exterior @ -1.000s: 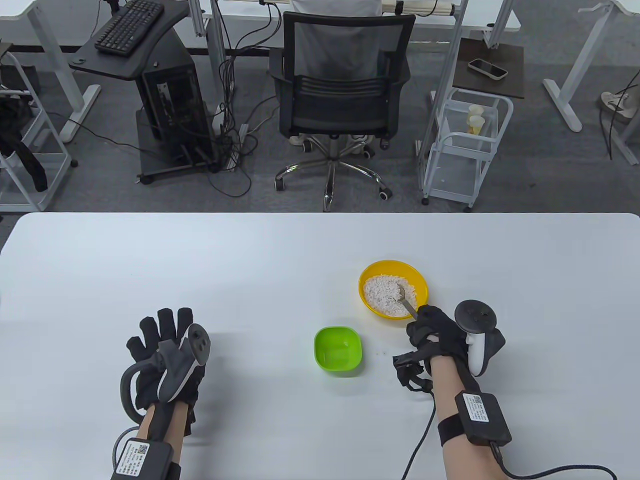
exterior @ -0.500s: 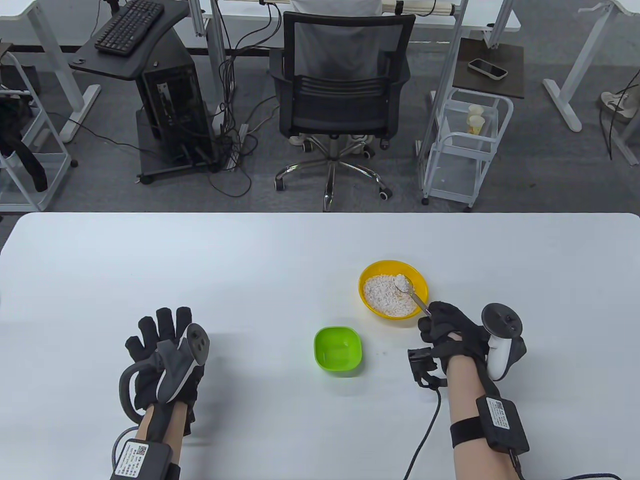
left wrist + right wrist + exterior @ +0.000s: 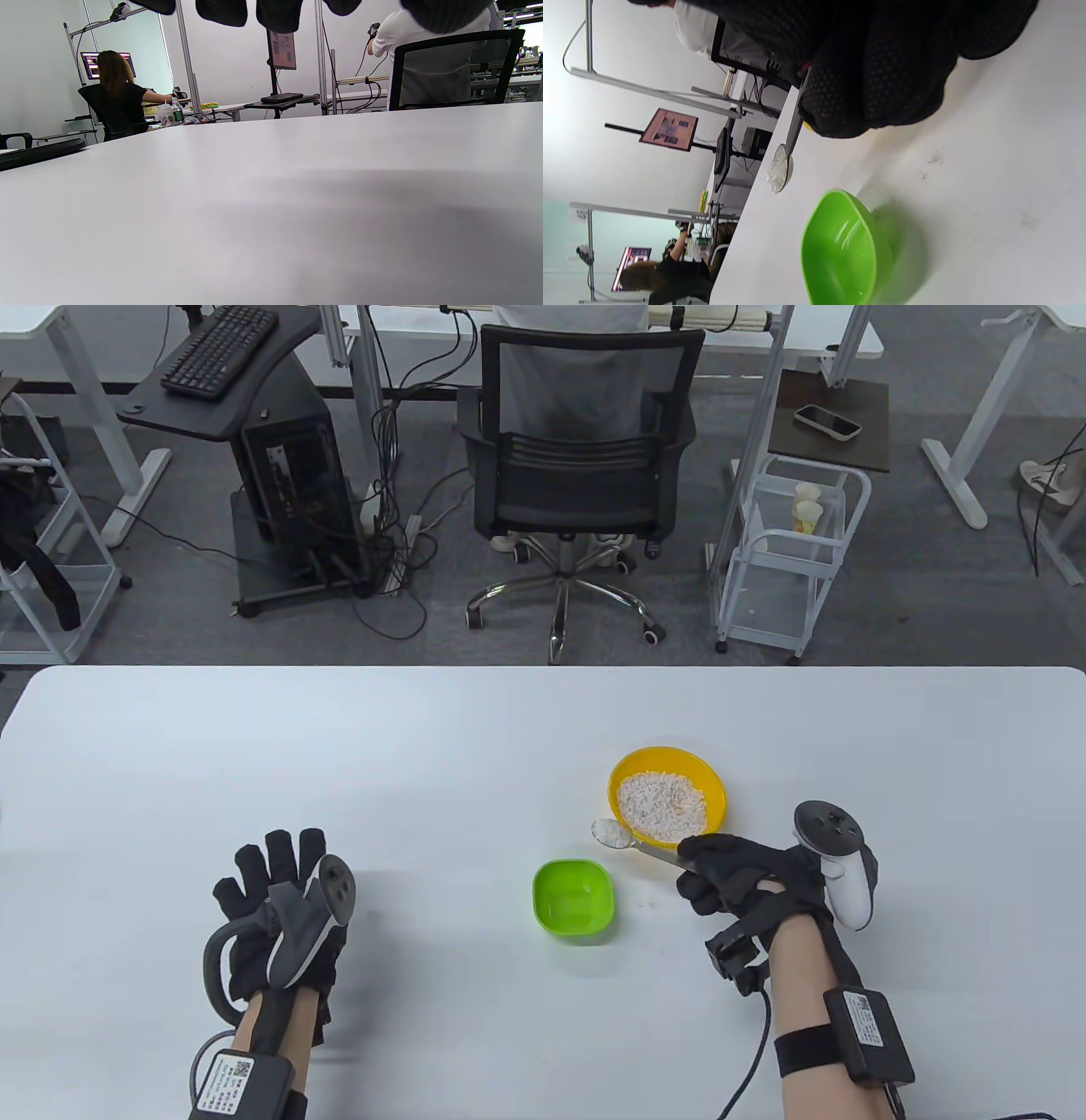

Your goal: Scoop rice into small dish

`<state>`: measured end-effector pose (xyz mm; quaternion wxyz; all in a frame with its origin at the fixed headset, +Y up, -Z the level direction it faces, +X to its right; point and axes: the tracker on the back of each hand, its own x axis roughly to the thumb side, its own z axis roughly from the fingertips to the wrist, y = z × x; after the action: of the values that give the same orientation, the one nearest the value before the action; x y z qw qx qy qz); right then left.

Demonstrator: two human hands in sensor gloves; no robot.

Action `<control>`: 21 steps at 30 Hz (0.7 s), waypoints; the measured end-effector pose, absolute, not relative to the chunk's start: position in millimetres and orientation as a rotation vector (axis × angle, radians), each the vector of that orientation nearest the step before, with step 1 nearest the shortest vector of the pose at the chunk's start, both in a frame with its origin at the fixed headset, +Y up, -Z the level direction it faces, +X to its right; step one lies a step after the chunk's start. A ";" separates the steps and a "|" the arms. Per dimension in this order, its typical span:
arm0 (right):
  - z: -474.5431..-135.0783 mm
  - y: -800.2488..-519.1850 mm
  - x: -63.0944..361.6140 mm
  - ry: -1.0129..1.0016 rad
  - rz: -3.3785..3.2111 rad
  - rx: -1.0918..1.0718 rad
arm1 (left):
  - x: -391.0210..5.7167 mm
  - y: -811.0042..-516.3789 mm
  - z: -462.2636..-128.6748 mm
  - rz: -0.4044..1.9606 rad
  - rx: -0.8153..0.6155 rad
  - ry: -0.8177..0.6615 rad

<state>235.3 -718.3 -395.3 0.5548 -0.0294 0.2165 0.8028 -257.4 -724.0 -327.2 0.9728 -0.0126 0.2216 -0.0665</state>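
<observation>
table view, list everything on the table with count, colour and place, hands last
round yellow plastic bowl: one, yellow, right of table centre, far side, holding white rice
square lime-green plastic dish: one, green, nearer than the yellow bowl and to its left, looks empty
metal spoon: one, silver, heaped with white rice, in the air between the bowl and the dish
white table: one, white, bearing both bowls
left hand: one, black glove, near left of the table, fingers spread, holding nothing
right hand: one, black glove, near right, its grip on the spoon handle
</observation>
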 end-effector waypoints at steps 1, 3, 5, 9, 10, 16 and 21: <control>-395.5 -719.0 232.0 0.538 1.906 -0.048 | -257.7 -724.4 -327.5 -0.136 -0.029 0.449; -395.8 -720.7 222.2 0.599 1.953 -0.011 | -258.5 -725.5 -328.0 -0.137 -0.035 0.451; -395.8 -721.7 214.2 0.618 2.010 -0.004 | -258.5 -725.7 -328.1 -0.139 -0.038 0.453; -395.8 -723.6 201.9 0.633 2.118 0.021 | -258.6 -726.3 -328.7 -0.135 -0.038 0.448; -395.6 -724.2 199.7 0.633 2.129 0.024 | -258.6 -726.3 -328.8 -0.133 -0.039 0.447; -395.0 -723.7 197.7 0.590 2.164 0.022 | -258.0 -726.6 -328.7 -0.137 -0.045 0.446; -395.0 -722.6 199.1 0.521 2.168 0.011 | -257.5 -727.1 -328.9 -0.136 -0.044 0.444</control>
<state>199.1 -722.6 -395.0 0.4404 0.0046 0.2099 0.8729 -257.5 -727.1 -328.9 0.9729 -0.0219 0.2201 -0.0674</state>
